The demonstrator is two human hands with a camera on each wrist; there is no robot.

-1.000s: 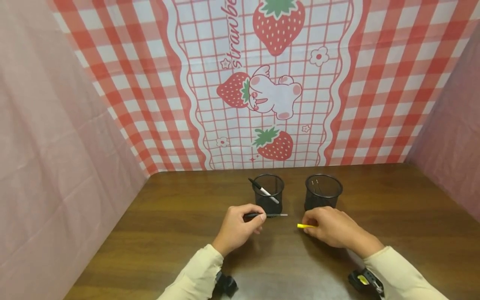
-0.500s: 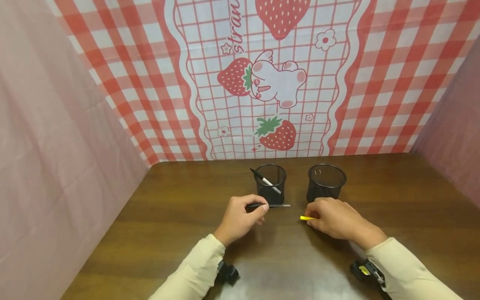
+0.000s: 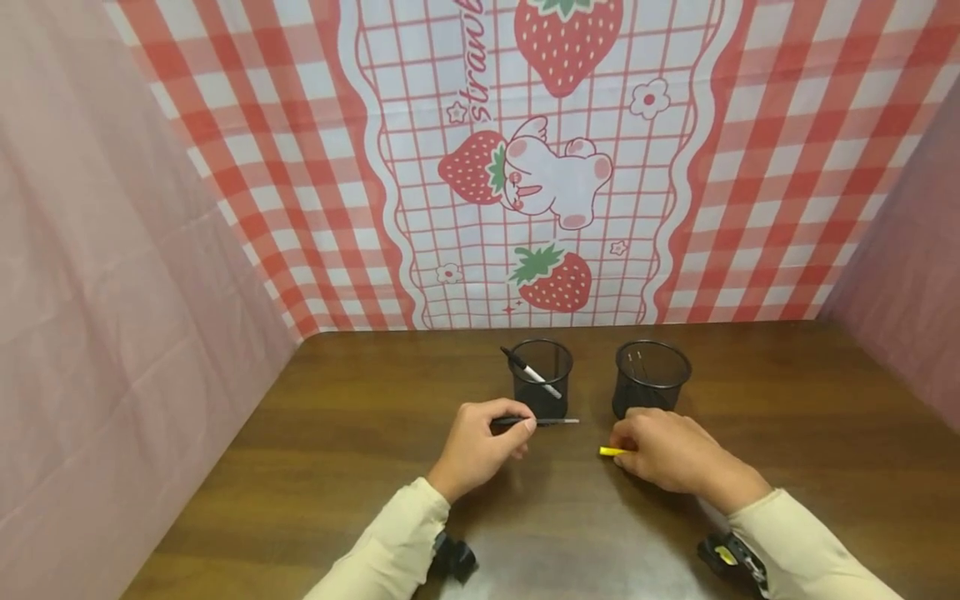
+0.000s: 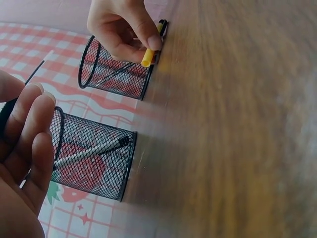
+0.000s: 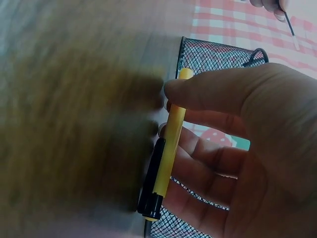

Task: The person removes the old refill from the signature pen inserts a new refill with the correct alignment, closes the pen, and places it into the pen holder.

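In the head view my left hand (image 3: 480, 446) pinches a thin black pen refill (image 3: 557, 422) with a pale end, held level and pointing right. A thicker dark part (image 4: 7, 116) of it lies between thumb and fingers in the left wrist view. My right hand (image 3: 671, 452) grips a yellow pen barrel (image 5: 171, 141) with a black clip, thumb against the fingers. Its yellow end (image 4: 147, 58) looks hollow in the left wrist view and points toward my left hand. The refill and barrel are apart, both close above the table.
Two black mesh pen cups stand behind the hands. The left cup (image 3: 542, 408) holds a black-and-white marker (image 3: 532, 375); the right cup (image 3: 651, 386) has thin sticks inside. A checked strawberry cloth (image 3: 555, 192) hangs behind the brown wooden table (image 3: 337, 433), with pink cloth at both sides.
The head view dips and rises slightly. Both hands keep the same grips and stay almost in place, with the refill and barrel still apart.
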